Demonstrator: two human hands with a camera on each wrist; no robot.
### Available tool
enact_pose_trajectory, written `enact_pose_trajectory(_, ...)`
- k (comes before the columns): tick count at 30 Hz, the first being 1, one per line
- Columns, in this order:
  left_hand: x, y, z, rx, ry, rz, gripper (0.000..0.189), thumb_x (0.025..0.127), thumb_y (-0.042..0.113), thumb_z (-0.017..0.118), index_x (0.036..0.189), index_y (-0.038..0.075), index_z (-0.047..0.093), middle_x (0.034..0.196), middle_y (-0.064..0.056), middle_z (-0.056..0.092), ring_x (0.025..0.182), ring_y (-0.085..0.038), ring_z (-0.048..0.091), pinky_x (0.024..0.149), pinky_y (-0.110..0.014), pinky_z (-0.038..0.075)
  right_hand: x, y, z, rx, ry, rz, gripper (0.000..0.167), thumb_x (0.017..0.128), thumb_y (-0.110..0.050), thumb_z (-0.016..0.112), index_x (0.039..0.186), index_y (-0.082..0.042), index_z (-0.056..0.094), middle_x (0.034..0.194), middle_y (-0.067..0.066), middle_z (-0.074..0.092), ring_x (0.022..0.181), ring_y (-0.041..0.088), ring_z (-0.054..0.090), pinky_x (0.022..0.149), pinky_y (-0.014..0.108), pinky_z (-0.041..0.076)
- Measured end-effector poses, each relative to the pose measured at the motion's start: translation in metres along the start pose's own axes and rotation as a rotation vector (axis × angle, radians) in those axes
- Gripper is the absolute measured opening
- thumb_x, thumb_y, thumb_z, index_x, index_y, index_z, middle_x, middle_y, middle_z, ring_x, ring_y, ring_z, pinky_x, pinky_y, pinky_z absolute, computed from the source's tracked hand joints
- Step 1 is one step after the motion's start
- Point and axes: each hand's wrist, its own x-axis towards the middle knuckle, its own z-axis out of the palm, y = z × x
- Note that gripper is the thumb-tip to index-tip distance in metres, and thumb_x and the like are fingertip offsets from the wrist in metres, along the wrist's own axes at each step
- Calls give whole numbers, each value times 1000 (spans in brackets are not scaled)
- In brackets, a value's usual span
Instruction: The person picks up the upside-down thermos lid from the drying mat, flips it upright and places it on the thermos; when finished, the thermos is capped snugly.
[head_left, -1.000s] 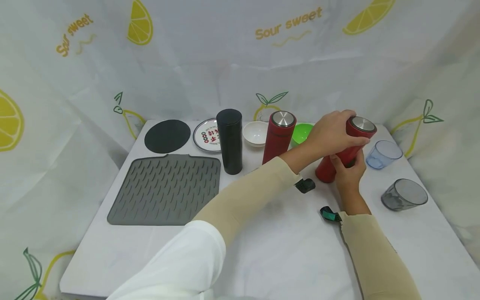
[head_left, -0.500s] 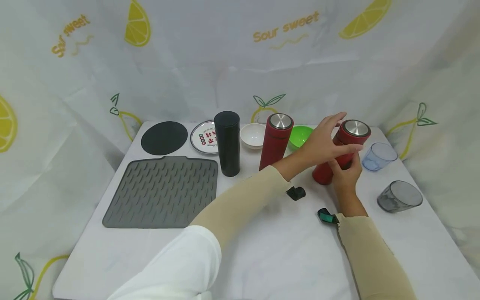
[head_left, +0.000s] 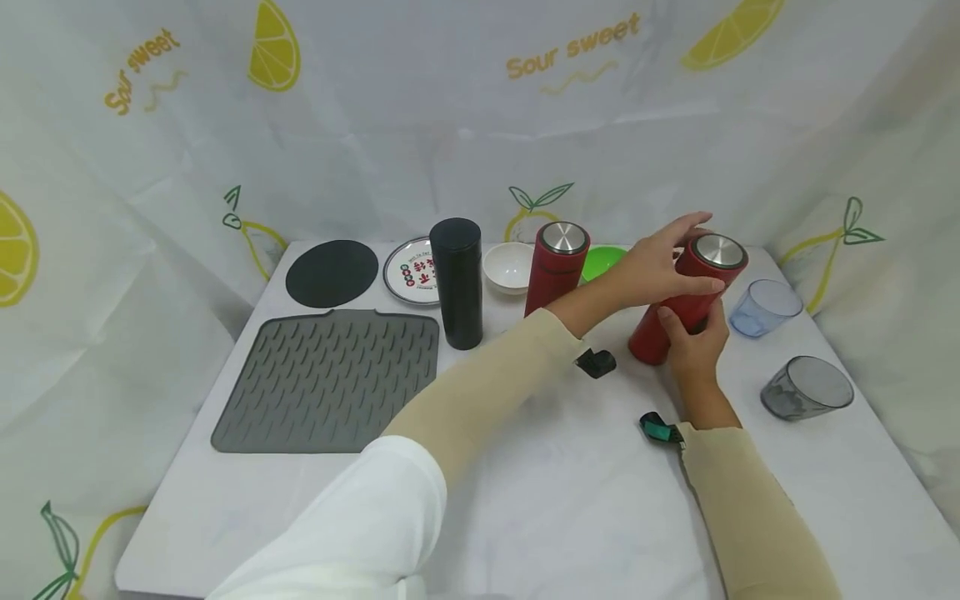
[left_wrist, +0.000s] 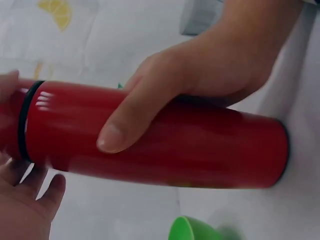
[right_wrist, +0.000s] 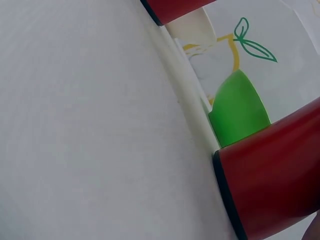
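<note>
A red thermos flask (head_left: 678, 317) with a silver-topped lid stands tilted at the right of the table. My right hand (head_left: 697, 354) grips its body, with the thumb (left_wrist: 117, 135) across the front. My left hand (head_left: 660, 265) is round the lid end, thumb in front and fingers behind; one finger points up past the top. In the left wrist view the left fingers (left_wrist: 35, 187) lie near the black ring under the lid. The lid is on the flask. A second red thermos flask (head_left: 551, 279) stands to the left, partly behind my left forearm.
A black flask (head_left: 459, 292), white bowl (head_left: 510, 268), green bowl (head_left: 602, 260), round tin lid (head_left: 408, 271) and black round mat (head_left: 330, 273) stand at the back. A grey ribbed mat (head_left: 337, 383) lies left; blue (head_left: 765, 308) and grey glasses (head_left: 806, 389) sit right.
My left hand came off its hold on the lid, its fingers spreading, and has moved back in round the lid. My right hand keeps its grip on the flask's body.
</note>
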Motion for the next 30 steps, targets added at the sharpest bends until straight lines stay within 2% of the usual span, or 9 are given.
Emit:
enact_pose_trajectory(2, -1, 2, 5, 42, 35, -10, 104, 74, 42, 84, 155, 27, 20, 141, 13, 42, 122, 5, 40, 91, -14, 40, 1, -1, 1, -35, 11, 3, 47, 85, -16, 68, 130, -12, 56, 116, -4, 62, 106, 13, 58, 92, 23, 46)
enact_pose_trajectory(6, -7, 3, 18, 160, 244, -49, 107, 68, 58, 82, 152, 25, 25, 135, 14, 40, 117, 6, 38, 88, -14, 41, 1, -2, 2, -69, 20, 2, 47, 85, -18, 69, 130, -12, 57, 113, -9, 62, 103, 10, 58, 89, 21, 46)
enact_pose_trajectory(10, -18, -9, 16, 144, 390, -3, 90, 75, 52, 80, 147, 21, 36, 137, 11, 40, 117, 7, 37, 89, -12, 39, 1, -1, 2, -60, 9, 4, 48, 85, -21, 72, 129, -11, 56, 111, -9, 62, 104, 9, 59, 90, 22, 46)
enact_pose_trajectory(12, -23, -17, 13, 101, 386, 59, 82, 80, 44, 78, 147, 18, 37, 140, 9, 42, 120, 6, 37, 92, -10, 37, 0, 0, 1, -49, 6, 6, 48, 85, -20, 72, 130, -11, 56, 112, -8, 62, 105, 10, 59, 91, 23, 46)
enact_pose_trajectory(15, -27, -22, 11, 41, 304, 142, 73, 89, 34, 72, 148, 15, 34, 141, 5, 48, 126, 4, 39, 98, -11, 33, 1, 1, 0, -21, 13, 11, 48, 85, -17, 71, 130, -10, 55, 113, -6, 62, 105, 13, 59, 92, 24, 46)
enact_pose_trajectory(17, -25, -20, 10, 22, 238, 148, 72, 91, 32, 69, 150, 15, 31, 140, 5, 51, 127, 3, 39, 99, -13, 33, 2, 0, 1, -18, 17, 11, 48, 85, -15, 69, 130, -10, 55, 114, -5, 62, 106, 14, 59, 92, 24, 46)
enact_pose_trajectory(22, -6, -1, 17, 2, 159, -31, 92, 78, 40, 80, 152, 29, 26, 128, 12, 55, 113, 2, 50, 86, -17, 44, 2, -1, 5, -48, 17, 1, 46, 86, -16, 67, 131, -12, 55, 113, -6, 61, 104, 13, 58, 90, 22, 47)
enact_pose_trajectory(25, 5, 7, 25, 8, 174, -122, 98, 71, 45, 85, 150, 36, 27, 120, 17, 56, 105, 2, 53, 79, -17, 45, 1, 1, 3, -62, 6, 1, 47, 87, -16, 66, 133, -13, 54, 116, -3, 61, 106, 14, 58, 91, 24, 47)
enact_pose_trajectory(30, -2, 1, 28, 55, 319, -96, 92, 70, 52, 84, 146, 28, 38, 123, 18, 51, 107, 8, 46, 79, -12, 44, 1, 3, -2, -83, 8, -2, 48, 87, -18, 69, 133, -12, 54, 117, -2, 62, 108, 13, 58, 93, 25, 46)
